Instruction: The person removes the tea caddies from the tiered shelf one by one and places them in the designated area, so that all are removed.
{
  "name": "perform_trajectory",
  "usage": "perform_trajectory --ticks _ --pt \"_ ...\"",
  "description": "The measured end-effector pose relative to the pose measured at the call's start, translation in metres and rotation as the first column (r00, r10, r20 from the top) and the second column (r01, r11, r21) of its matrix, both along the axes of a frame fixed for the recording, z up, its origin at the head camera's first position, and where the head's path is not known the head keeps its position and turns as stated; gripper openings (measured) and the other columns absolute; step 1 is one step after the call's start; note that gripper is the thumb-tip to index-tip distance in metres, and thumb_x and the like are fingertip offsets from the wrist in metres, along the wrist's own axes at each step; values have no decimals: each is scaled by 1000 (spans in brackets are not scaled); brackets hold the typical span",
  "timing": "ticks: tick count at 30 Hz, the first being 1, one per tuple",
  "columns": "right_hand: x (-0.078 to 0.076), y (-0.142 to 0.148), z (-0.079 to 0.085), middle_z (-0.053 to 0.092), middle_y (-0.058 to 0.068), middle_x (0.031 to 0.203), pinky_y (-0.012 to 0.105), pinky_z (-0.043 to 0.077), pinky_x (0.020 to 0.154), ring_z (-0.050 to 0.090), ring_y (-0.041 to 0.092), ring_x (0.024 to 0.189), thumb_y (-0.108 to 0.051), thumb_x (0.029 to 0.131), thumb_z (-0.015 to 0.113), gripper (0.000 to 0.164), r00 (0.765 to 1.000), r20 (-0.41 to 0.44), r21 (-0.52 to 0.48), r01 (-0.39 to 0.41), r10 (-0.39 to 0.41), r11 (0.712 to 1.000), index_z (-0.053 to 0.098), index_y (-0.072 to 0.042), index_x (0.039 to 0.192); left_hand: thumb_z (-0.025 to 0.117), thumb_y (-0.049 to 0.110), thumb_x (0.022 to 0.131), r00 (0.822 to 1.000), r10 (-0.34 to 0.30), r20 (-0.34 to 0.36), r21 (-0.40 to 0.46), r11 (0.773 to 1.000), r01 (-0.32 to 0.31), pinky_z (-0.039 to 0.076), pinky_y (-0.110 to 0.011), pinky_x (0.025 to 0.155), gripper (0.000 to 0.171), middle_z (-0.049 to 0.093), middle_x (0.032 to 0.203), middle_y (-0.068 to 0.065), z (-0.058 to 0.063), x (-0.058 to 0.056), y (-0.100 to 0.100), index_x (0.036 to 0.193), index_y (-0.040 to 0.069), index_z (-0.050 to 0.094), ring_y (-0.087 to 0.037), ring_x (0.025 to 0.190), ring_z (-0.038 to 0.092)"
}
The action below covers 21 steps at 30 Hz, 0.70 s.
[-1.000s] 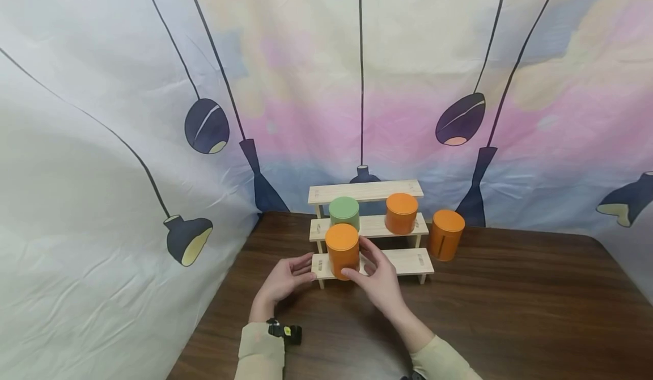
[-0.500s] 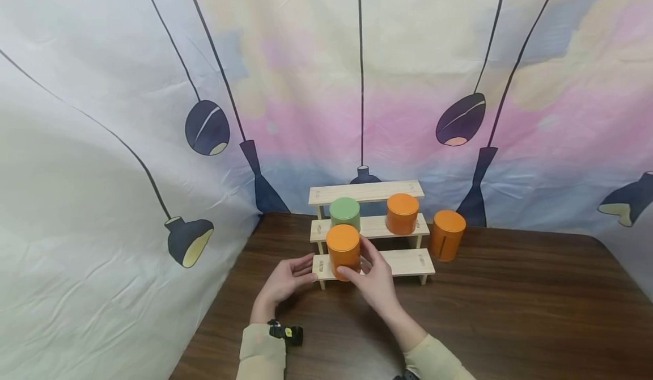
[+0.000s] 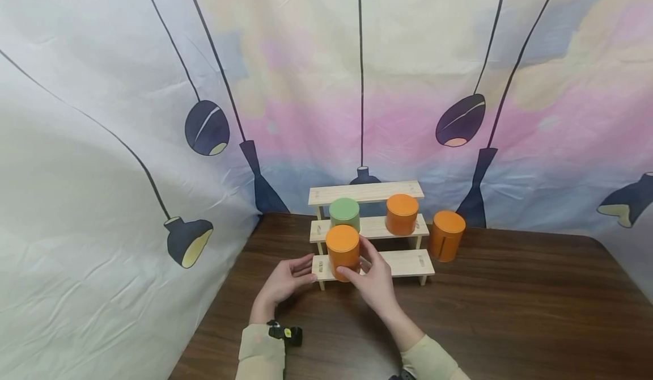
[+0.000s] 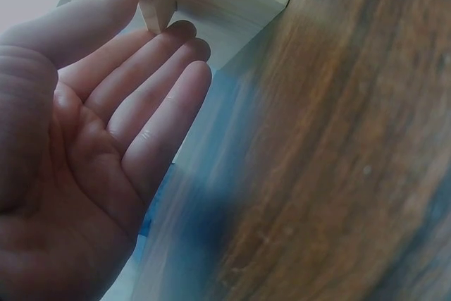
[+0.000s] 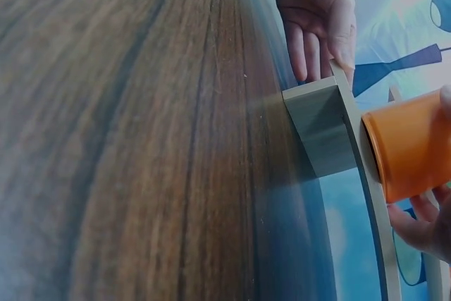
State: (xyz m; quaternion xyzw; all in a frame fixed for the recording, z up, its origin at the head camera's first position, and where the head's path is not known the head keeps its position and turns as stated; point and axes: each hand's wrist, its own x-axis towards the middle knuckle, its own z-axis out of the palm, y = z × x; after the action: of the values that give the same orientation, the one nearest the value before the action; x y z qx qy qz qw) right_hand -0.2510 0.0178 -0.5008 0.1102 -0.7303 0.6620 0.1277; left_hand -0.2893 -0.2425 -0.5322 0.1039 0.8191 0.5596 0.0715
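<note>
An orange lidded tin [image 3: 343, 252] stands upright on the lowest step of a pale wooden three-tier display stand [image 3: 403, 263]. My right hand [image 3: 375, 281] grips it from the right, thumb in front and fingers round the far side. The right wrist view shows the base of the tin right at the step's surface. At the stand's left end my left hand [image 3: 288, 281] has its fingers nearly straight, with fingertips and thumb at the step's end and leg. In the left wrist view its palm is bare. Behind the held tin, a green tin [image 3: 344, 212] is partly hidden on the middle step.
Another orange tin [image 3: 401, 214] stands on the right of the middle step. A further orange tin [image 3: 446, 236], with a dark slit in its side, is on the brown wooden table [image 3: 490, 312] right of the stand. A patterned cloth [image 3: 408, 57] hangs behind.
The right wrist and forearm have shifted slightly left, and the right thumb has slid a little left across the tin's front. Tins, stand and left hand keep their places.
</note>
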Motion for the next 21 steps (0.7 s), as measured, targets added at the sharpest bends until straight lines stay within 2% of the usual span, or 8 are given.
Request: perform_trajectory --ticks 21 --pt "1 -1 1 63 13 149 60 51 110 60 35 136 -11 84 94 79 999 28 30 20 -21 999 56 -9 153 83 13 96 1000 0 4 29 1000 0 57 -44 104 61 62 148 -22 3 3 2 150 -1 59 -36 131 65"
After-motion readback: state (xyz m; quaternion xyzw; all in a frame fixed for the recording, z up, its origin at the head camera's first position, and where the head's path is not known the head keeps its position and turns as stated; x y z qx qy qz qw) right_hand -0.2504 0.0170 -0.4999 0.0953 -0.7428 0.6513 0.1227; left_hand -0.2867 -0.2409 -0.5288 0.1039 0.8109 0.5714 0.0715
